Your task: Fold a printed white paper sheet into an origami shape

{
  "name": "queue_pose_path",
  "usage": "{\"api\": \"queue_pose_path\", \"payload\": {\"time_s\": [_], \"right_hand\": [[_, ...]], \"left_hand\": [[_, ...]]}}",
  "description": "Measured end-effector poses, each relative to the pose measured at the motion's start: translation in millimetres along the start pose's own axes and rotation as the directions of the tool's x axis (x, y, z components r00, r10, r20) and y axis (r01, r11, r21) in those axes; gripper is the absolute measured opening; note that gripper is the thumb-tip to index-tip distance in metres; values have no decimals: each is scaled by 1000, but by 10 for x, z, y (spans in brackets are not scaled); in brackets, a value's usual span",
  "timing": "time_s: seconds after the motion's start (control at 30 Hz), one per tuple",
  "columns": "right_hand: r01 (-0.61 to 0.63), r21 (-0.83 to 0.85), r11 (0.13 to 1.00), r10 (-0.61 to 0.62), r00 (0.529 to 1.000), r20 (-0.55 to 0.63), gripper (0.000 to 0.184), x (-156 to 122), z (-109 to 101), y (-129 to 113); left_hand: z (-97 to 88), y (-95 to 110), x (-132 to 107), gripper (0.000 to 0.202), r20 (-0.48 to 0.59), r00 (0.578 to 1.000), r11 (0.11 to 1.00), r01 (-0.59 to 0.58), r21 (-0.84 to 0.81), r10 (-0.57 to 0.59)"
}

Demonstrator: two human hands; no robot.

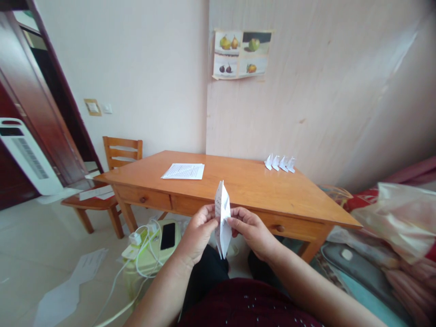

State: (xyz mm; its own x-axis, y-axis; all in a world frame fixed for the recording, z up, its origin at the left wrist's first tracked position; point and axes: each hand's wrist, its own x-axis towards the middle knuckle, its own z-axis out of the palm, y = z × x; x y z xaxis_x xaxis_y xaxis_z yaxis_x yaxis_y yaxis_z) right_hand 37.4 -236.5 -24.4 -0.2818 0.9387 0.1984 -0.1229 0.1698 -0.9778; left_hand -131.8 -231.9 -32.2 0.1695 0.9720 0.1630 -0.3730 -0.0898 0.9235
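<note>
Between my two hands, in front of the table edge, I hold a folded sheet of printed white paper, long and pointed at top and bottom. My left hand pinches its left side with thumb and fingers. On the other side, my right hand grips the paper's right edge the same way. Several folded white paper figures stand in a row at the table's back right. Toward the left of the tabletop lies a stack of printed sheets.
The wooden table stands against the wall. A wooden chair is at its left. Below, a green stool bears a phone and white cables. Loose papers lie on the floor; plastic bags are at the right.
</note>
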Motion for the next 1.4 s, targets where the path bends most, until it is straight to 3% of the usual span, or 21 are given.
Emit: {"api": "queue_pose_path", "payload": {"time_s": [0.3,0.47,0.6,0.83,1.07,1.23,1.4], "right_hand": [[14,-177,984,-41,987,-152,22,57,78,68],[44,-376,925,-144,960,-242,13,67,115,85],[104,-420,901,-234,934,-271,18,66,118,89],[138,-336,932,-202,966,-164,3,-2,135,5],[115,-273,955,-155,979,-131,20,-19,120,42],[123,-110,986,-139,979,-149,31,13,88,119],[-2,18,1000,5,992,-128,40,3,56,102]], "left_hand": [[5,-5,-16,41,21,999,1000,29,-9,-29],[44,-5,-26,35,44,999,1000,-8,3,8],[49,-9,-32,33,46,999,1000,-2,5,1],[44,8,-26,34,30,1000,1000,1,7,-1],[55,-2,-29,32,28,1000,1000,11,19,-12],[67,3,-46,34,53,998,1000,16,-15,-15],[81,17,-52,36,59,998,999,29,-46,-26]]}}
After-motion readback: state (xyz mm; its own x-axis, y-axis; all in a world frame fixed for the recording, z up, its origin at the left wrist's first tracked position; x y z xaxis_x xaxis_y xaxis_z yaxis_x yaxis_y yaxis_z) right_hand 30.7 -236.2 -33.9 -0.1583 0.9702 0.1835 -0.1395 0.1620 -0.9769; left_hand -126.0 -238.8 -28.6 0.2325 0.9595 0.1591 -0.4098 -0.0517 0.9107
